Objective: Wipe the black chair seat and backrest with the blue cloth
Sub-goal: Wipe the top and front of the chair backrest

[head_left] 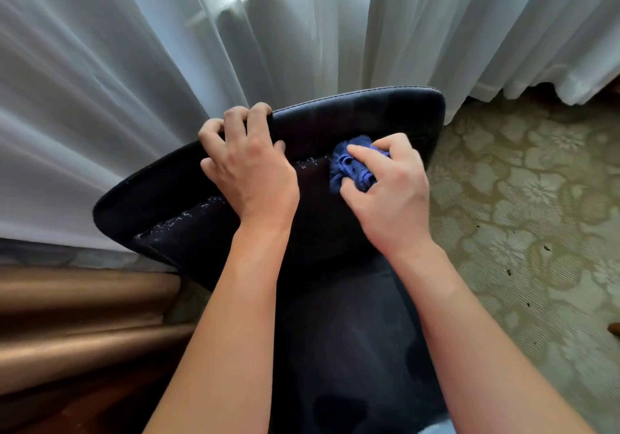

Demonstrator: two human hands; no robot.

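The black chair stands in front of me, its backrest [355, 114] tilted against white curtains and its seat [342, 339] below between my forearms. My left hand [248, 165] grips the top edge of the backrest, fingers curled over it. My right hand [385, 192] holds the bunched blue cloth [352, 168] and presses it against the front of the backrest, right of the left hand. White flecks show along a seam of the backrest, left of the cloth. Most of the cloth lies hidden under my fingers.
Sheer white curtains [134, 81] hang right behind the chair. A brown wooden surface [77, 326] lies at the lower left. Patterned green-beige carpet [523, 205] covers the floor to the right, with a few dark specks on it.
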